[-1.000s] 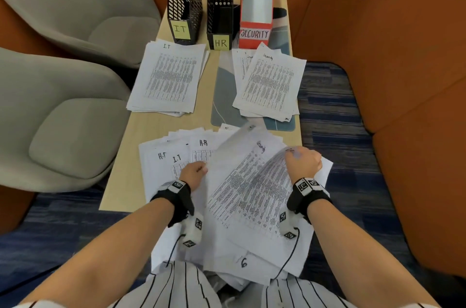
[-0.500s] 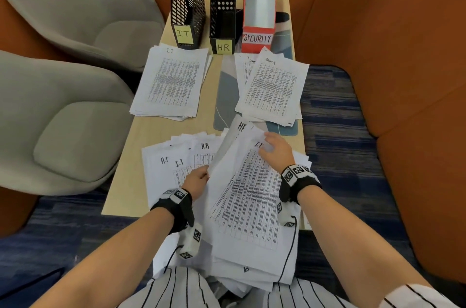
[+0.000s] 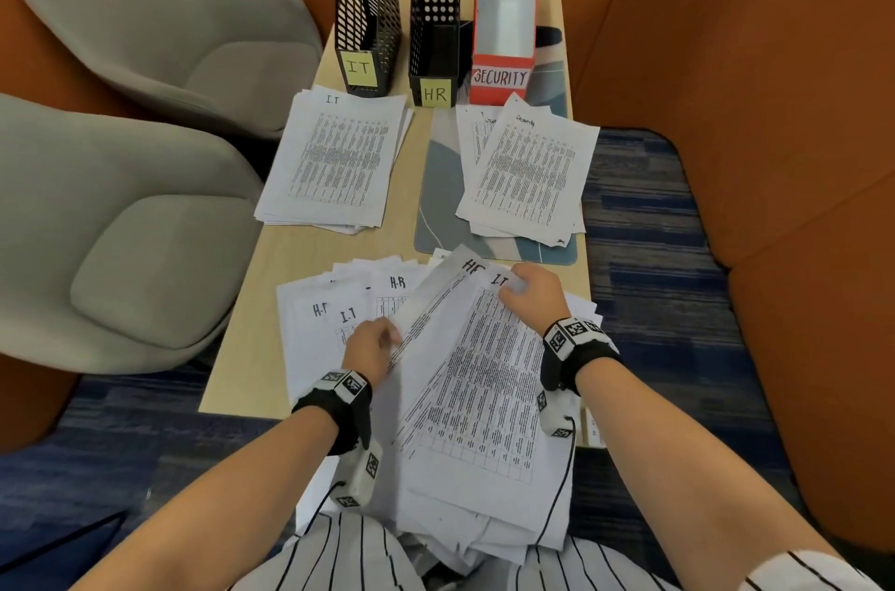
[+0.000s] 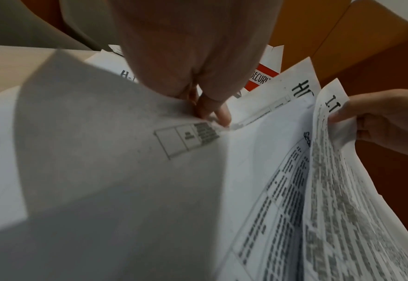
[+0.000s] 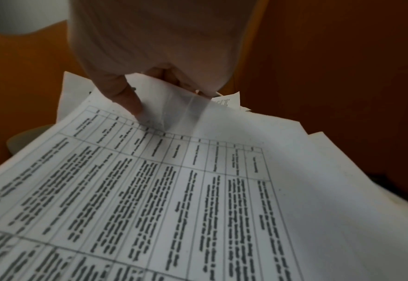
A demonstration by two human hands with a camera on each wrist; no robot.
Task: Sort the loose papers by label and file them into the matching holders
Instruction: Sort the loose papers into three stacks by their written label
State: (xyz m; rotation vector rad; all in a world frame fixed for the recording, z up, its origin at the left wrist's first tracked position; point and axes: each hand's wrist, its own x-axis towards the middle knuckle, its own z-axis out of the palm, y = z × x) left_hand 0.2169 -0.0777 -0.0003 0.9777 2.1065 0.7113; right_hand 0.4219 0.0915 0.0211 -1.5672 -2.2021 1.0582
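A: Lap first: unsorted printed sheets (image 3: 474, 484) are heaped on the striped trousers (image 3: 339, 556) at 6 o'clock and run up onto the near edge of the wooden table (image 3: 271, 251).

B: State of the right hand?

A: Right hand (image 3: 535, 295) pinches the top corner of the uppermost sheet, marked "I.T" (image 3: 484, 372). In the right wrist view the thumb (image 5: 128, 98) lies on the printed face and the other fingers are curled beneath the corner, which is bent upward.

B: Left hand?

A: Left hand (image 3: 370, 343), at 9 o'clock from the right hand, has its fingers curled, tips pressed onto the spread sheets (image 3: 310, 324) beside the raised one. The left wrist view shows fingertips (image 4: 218, 114) on paper; whether they grip an edge cannot be told. Sheets here read "H-R" and "I.T".

B: Further out?

A: At 11 o'clock lies a sorted IT pile (image 3: 339, 159). At 1 o'clock lies a Security pile (image 3: 528, 174), resting partly on a grey-blue desk mat (image 3: 436, 212). The two are well apart.

B: And the holders?

A: At 12 o'clock, along the far table edge, side by side: black mesh IT holder (image 3: 365, 9), black perforated HR holder (image 3: 436, 19), red-and-white SECURITY holder (image 3: 503, 9). All stand upright. Two grey chairs (image 3: 145, 183) stand at 9 to 10 o'clock beside the table.
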